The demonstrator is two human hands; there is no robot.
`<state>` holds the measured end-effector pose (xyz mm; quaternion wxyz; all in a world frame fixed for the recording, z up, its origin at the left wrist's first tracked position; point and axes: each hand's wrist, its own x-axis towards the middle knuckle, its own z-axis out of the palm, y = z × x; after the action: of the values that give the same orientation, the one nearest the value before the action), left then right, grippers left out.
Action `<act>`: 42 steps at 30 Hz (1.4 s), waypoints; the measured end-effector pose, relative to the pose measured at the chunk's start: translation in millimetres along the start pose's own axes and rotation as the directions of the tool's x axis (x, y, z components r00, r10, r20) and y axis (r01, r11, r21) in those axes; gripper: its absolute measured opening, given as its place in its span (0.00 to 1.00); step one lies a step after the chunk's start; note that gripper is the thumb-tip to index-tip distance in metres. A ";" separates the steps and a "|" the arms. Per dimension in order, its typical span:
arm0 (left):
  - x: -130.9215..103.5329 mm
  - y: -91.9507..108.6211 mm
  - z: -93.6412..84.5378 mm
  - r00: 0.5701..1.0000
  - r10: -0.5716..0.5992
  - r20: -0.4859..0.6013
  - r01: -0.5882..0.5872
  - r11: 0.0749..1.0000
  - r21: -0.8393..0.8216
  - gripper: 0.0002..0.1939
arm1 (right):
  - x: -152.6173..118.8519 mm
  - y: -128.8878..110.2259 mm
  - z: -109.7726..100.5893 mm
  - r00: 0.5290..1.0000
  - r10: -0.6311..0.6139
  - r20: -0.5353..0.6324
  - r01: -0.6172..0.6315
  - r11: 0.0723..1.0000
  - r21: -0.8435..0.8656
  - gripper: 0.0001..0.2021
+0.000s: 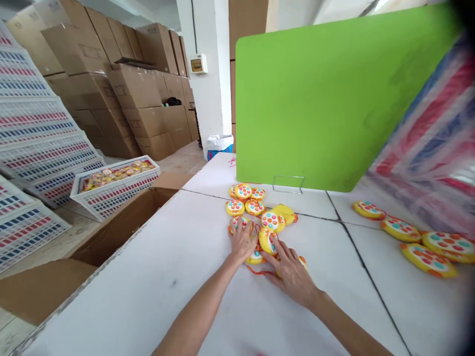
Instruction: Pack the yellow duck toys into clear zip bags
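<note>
Several yellow duck-shaped toys with white faces and coloured dots lie in a loose group on the white table [178, 227]. My left hand [242, 241] rests with spread fingers over one toy [237, 222] at the group's left side. Near the group's front right, my right hand [291, 269] has its fingers apart, with fingertips touching a tilted duck toy [265, 241]. Part of another toy shows from under that hand. An orange-red cord [260, 271] lies between the hands. Behind them, a dotted toy [270, 221] leans against a plain yellow one [285, 213].
A green board [315, 104] stands at the table's back beside a wire stand [288, 184]. More duck toys [401, 229] lie at the right. Left of the table are an open carton [111, 232], a toy-filled basket [122, 190] and stacked baskets [40, 118].
</note>
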<state>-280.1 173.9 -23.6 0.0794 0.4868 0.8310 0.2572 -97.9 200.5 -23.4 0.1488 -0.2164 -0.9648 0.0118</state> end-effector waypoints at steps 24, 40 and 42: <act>-318.8 22.0 43.7 0.863 0.481 -0.152 -0.471 0.876 0.097 0.16 | -80.5 14.4 -31.3 0.916 0.390 0.098 -0.402 0.889 0.222 0.32; -312.3 25.2 3.0 0.924 0.365 0.116 -0.348 0.926 -0.146 0.14 | -149.4 -29.7 -96.0 0.788 0.482 0.383 -0.598 0.455 0.660 0.22; -313.7 26.6 -4.1 0.939 0.295 0.175 -0.252 0.939 -0.232 0.21 | -157.1 -47.8 -99.4 0.809 0.466 0.357 -0.571 0.484 0.663 0.22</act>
<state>-100.2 -83.7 -43.8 0.1789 0.6112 0.7108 0.2985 46.8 86.9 31.3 0.1505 -0.4157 -0.7681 0.4631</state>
